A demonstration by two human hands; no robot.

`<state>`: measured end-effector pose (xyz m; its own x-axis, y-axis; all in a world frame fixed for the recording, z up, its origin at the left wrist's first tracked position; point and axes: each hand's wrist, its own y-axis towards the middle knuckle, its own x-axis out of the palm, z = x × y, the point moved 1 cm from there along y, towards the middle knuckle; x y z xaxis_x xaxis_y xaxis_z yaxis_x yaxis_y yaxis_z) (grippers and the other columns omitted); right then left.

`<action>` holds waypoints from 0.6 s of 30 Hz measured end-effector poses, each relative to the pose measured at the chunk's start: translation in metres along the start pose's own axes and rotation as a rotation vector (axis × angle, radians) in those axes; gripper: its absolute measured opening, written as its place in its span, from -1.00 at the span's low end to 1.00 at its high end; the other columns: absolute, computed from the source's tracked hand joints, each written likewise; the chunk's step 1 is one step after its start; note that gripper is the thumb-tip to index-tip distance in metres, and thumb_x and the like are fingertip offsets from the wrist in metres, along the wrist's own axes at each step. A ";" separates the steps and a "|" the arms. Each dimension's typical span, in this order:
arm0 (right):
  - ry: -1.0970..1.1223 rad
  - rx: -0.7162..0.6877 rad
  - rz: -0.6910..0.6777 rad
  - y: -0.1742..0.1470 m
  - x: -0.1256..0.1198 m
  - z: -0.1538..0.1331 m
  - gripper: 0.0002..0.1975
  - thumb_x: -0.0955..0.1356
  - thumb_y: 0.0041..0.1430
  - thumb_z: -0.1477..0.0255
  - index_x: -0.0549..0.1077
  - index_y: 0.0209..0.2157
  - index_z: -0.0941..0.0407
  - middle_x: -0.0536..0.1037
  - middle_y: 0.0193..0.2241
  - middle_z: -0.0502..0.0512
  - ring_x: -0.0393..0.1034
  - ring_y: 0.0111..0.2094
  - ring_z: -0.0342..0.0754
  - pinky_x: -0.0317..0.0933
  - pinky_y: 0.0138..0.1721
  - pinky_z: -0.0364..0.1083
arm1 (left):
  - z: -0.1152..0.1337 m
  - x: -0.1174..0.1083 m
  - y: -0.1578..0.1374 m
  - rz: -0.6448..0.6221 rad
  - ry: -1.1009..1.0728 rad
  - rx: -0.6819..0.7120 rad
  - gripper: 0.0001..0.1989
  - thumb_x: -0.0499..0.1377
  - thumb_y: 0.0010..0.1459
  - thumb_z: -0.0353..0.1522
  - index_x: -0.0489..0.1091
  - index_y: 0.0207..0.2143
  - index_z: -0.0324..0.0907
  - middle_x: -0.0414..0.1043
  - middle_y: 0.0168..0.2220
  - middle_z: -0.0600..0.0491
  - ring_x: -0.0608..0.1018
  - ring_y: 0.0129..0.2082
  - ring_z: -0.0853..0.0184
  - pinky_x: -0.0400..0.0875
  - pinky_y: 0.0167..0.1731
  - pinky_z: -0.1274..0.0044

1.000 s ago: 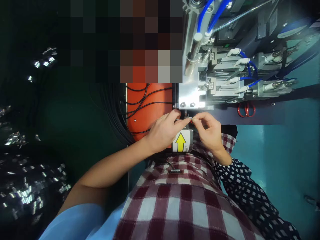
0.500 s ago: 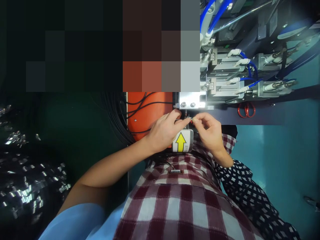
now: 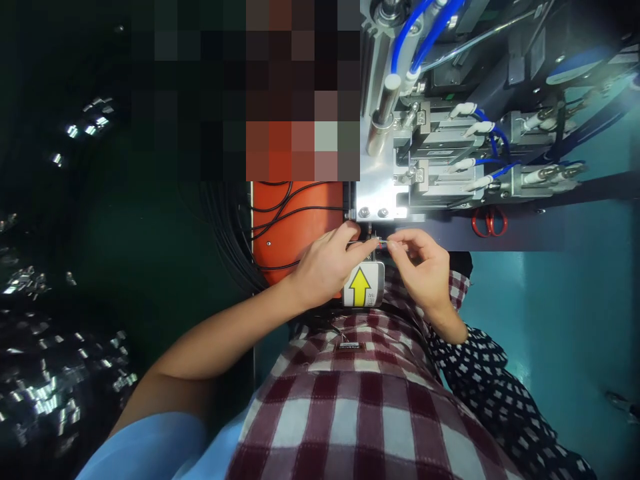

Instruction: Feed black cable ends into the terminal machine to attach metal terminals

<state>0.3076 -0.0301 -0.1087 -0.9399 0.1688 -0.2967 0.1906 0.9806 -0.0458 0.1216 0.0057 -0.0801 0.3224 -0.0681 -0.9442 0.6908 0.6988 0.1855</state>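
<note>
My left hand point(image 3: 327, 267) reaches in from the left, its thumb and index finger closed together beside the machine's front edge. Facing it, my right hand point(image 3: 423, 270) pinches with thumb and index finger. Between the two sets of fingertips runs a thin wire-like piece point(image 3: 383, 244) with a tiny red part; it is too small to make out fully. Just below the fingers is a white label plate point(image 3: 364, 285) with a yellow arrow. A shiny metal block point(image 3: 380, 193) with bolts sits right above them.
Several black cables point(image 3: 225, 233) hang at the left and cross an orange panel point(image 3: 280, 227). Pneumatic cylinders point(image 3: 445, 163) with blue tubes fill the upper right. Red-handled scissors point(image 3: 489, 222) lie on the dark ledge. Shiny bagged material point(image 3: 50, 387) is at far left.
My right hand has shifted slightly right, away from the left fingertips, and more of the thin piece shows between them. My left hand stays nearly in place.
</note>
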 end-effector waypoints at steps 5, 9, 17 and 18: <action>0.011 0.020 -0.022 0.003 0.000 0.001 -0.93 0.38 0.20 0.41 0.50 -0.35 0.11 0.54 -0.40 0.01 0.40 -0.39 -0.12 0.32 -0.27 -0.10 | 0.000 0.001 0.000 -0.008 -0.008 -0.011 -0.67 -0.04 0.36 -0.37 0.45 0.03 -0.14 0.37 -0.24 -0.08 0.51 -0.29 0.29 0.50 -0.36 0.50; -0.038 -0.032 -0.046 0.004 -0.001 0.003 -0.93 0.36 0.22 0.42 0.48 -0.34 0.10 0.52 -0.40 0.00 0.39 -0.38 -0.11 0.30 -0.27 -0.09 | 0.000 0.001 -0.001 -0.023 -0.011 -0.017 -0.67 -0.04 0.36 -0.36 0.44 0.05 -0.13 0.37 -0.22 -0.07 0.51 -0.30 0.30 0.50 -0.36 0.52; -0.272 -0.287 -0.053 0.006 0.001 -0.004 -0.95 0.30 0.25 0.48 0.39 -0.33 0.09 0.43 -0.43 0.02 0.29 -0.43 -0.10 0.20 -0.36 -0.06 | 0.000 0.002 -0.001 0.011 -0.003 -0.012 -0.67 -0.04 0.36 -0.36 0.45 0.03 -0.12 0.38 -0.22 -0.07 0.51 -0.32 0.31 0.48 -0.38 0.53; -0.280 -0.296 -0.050 0.005 0.001 -0.005 -0.95 0.30 0.25 0.48 0.38 -0.32 0.09 0.42 -0.43 0.02 0.29 -0.44 -0.10 0.20 -0.37 -0.06 | 0.000 0.002 -0.001 0.007 -0.003 -0.014 -0.67 -0.04 0.36 -0.36 0.45 0.04 -0.13 0.39 -0.22 -0.07 0.51 -0.32 0.31 0.48 -0.38 0.53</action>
<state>0.3060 -0.0241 -0.1048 -0.8250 0.1265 -0.5508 0.0181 0.9801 0.1979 0.1215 0.0048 -0.0820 0.3289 -0.0654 -0.9421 0.6797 0.7089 0.1881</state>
